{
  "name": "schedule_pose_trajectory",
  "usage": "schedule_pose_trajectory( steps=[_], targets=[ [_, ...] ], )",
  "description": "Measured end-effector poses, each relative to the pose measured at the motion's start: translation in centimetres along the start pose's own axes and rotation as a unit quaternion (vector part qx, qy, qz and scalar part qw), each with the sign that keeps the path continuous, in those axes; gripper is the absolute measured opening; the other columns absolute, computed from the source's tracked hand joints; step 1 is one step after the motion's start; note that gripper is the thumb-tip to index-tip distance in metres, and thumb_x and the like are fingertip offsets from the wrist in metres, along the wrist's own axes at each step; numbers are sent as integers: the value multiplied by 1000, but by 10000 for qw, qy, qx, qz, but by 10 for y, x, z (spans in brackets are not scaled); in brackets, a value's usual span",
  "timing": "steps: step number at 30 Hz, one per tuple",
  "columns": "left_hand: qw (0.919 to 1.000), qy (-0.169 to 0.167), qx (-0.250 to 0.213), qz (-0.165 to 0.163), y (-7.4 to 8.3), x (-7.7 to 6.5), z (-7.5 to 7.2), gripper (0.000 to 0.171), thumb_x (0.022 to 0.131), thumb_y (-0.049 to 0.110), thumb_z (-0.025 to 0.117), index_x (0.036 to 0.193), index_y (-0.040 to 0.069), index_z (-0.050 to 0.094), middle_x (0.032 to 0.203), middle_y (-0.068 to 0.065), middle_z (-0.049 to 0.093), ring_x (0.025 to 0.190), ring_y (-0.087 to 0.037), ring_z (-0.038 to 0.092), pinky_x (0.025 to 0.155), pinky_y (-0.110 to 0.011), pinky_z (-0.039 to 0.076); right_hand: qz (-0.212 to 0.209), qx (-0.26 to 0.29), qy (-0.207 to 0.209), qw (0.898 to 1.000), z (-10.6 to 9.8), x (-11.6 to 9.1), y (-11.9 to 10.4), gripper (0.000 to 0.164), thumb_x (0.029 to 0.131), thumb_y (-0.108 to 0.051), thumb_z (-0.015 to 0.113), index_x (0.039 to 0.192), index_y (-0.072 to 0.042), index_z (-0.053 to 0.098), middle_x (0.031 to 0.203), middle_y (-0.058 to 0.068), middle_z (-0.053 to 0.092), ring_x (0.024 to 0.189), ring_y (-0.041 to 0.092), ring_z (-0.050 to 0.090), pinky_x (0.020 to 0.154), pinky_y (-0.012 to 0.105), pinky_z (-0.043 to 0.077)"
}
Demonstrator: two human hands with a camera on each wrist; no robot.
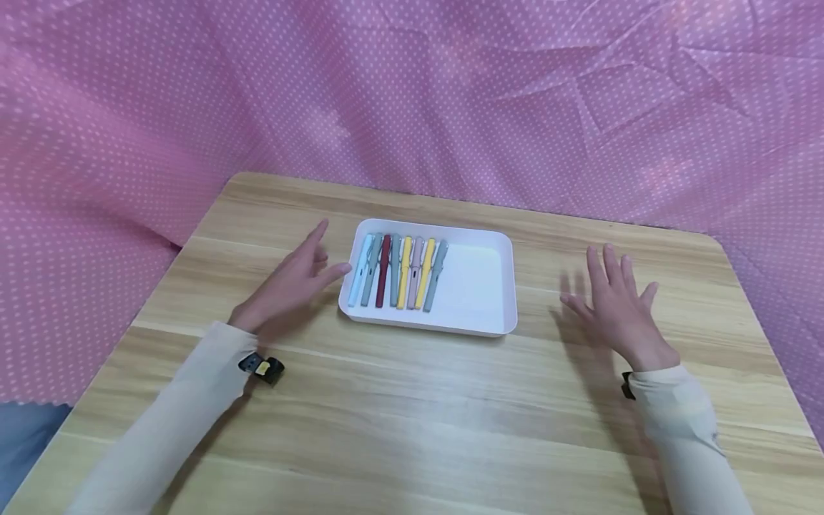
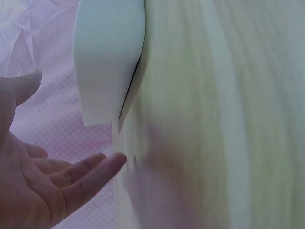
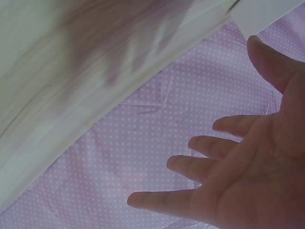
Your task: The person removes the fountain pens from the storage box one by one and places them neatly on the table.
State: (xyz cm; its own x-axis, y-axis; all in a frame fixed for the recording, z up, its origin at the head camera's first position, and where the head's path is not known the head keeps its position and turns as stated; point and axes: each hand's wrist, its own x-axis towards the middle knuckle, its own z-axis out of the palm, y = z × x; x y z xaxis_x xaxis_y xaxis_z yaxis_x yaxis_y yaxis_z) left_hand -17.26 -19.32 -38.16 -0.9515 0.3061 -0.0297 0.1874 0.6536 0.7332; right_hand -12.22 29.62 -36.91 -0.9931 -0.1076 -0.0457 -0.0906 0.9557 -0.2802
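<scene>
**Left hand (image 1: 286, 282) and right hand (image 1: 618, 304) free, either side of a tray (image 1: 476, 286) of pens (image 1: 395, 272)**

At the tray's nine o'clock, the left hand holds nothing; its fingers are loosely extended, the thumb spread towards the rim, just beside it. A gentle approach seems wise there, since a bump could slide the tray or roll the pens. Eight pens lie side by side in the tray's nine-o'clock half, clips towards twelve; to handle one neatly, pinch it mid-barrel and spare its close neighbours. At three o'clock, well apart from the tray, the right hand is bare, its fingers straight and fanned.

The left sleeve (image 1: 187, 408) looks soft and cream-coloured. The pens are slim sticks, probably plastic: light blue, grey-green, dark red, grey-green, yellow, mauve, yellow, grey-blue. The tray is smooth, white and shallow, a rectangle with rounded corners. Beneath runs a table (image 1: 360, 415) with pale wood grain; towards twelve hangs creased pink cloth (image 1: 418, 93) with white dots. The right sleeve (image 1: 682, 422) matches the left.
</scene>
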Motion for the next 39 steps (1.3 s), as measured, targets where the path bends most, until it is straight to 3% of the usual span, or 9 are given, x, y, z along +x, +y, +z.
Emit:
schedule_pose_trajectory(
  steps=[5, 8, 15, 19, 25, 29, 34, 39],
  targets=[
    [9990, -59, -420, -115, 3, 4, 9, 89, 90, 51, 56, 149, 34, -9, 152, -18, 23, 126, -34, 44, 106, -51, 36, -21, 55, 49, 10000, 0, 3, -1, 87, 95, -45, 51, 152, -9, -5, 154, 19, -14, 136, 43, -18, 88, 79, -18],
    [9982, -68, -549, -216, 3, 7, 13, 90, 92, 46, 58, 151, 30, -8, 149, -18, 31, 124, -34, 47, 104, -49, 39, -48, 105, 97, 9999, 0, 4, -3, 87, 96, -46, 50, 151, -9, -6, 154, 17, -15, 137, 42, -19, 89, 79, -17],
    [9921, -276, -1091, -547, -1, 12, 19, 85, 92, 34, 62, 153, 19, 4, 142, -14, 44, 118, -27, 54, 83, -35, 56, -167, 348, 233, 9990, -2, 9, -10, 87, 96, -46, 50, 152, -9, -5, 155, 17, -12, 138, 41, -15, 93, 79, -11],
    [9876, -483, -1286, -762, -2, 14, 21, 74, 93, 31, 62, 152, 16, 19, 137, -13, 48, 114, -26, 56, 79, -31, 57, -328, 475, 457, 9973, -5, 13, -16, 87, 95, -40, 55, 152, -5, 0, 154, 24, -3, 139, 44, -3, 99, 78, 0],
    [9834, -611, -1376, -1009, -2, 17, 23, 60, 94, 30, 60, 147, 15, 35, 127, -10, 53, 107, -24, 58, 77, -30, 58, -687, 903, 701, 9911, -10, 23, -32, 87, 93, -37, 60, 150, 2, 7, 152, 28, 11, 139, 44, 12, 110, 63, 16],
    [9819, -645, -1468, -1009, -2, 17, 22, 61, 94, 29, 61, 147, 14, 35, 127, -11, 52, 108, -25, 57, 77, -30, 58, -742, 1307, 571, 9870, -16, 33, -49, 87, 91, -42, 61, 150, 1, 13, 150, 27, 23, 134, 42, 28, 108, 58, 28],
    [9798, -656, -1617, -979, -2, 18, 21, 60, 93, 26, 62, 146, 13, 37, 128, -12, 52, 108, -26, 57, 75, -30, 58, -704, 1816, 183, 9807, -19, 47, -73, 85, 89, -44, 63, 149, -1, 21, 144, 24, 37, 119, 42, 49, 92, 54, 48],
    [9793, -662, -1634, -994, -4, 19, 23, 59, 93, 23, 62, 146, 13, 36, 130, -12, 51, 109, -26, 57, 75, -30, 58, -430, 2255, -491, 9720, -14, 58, -91, 86, 86, -48, 64, 148, -3, 25, 137, 19, 47, 118, 36, 53, 95, 48, 48]
  ],
)
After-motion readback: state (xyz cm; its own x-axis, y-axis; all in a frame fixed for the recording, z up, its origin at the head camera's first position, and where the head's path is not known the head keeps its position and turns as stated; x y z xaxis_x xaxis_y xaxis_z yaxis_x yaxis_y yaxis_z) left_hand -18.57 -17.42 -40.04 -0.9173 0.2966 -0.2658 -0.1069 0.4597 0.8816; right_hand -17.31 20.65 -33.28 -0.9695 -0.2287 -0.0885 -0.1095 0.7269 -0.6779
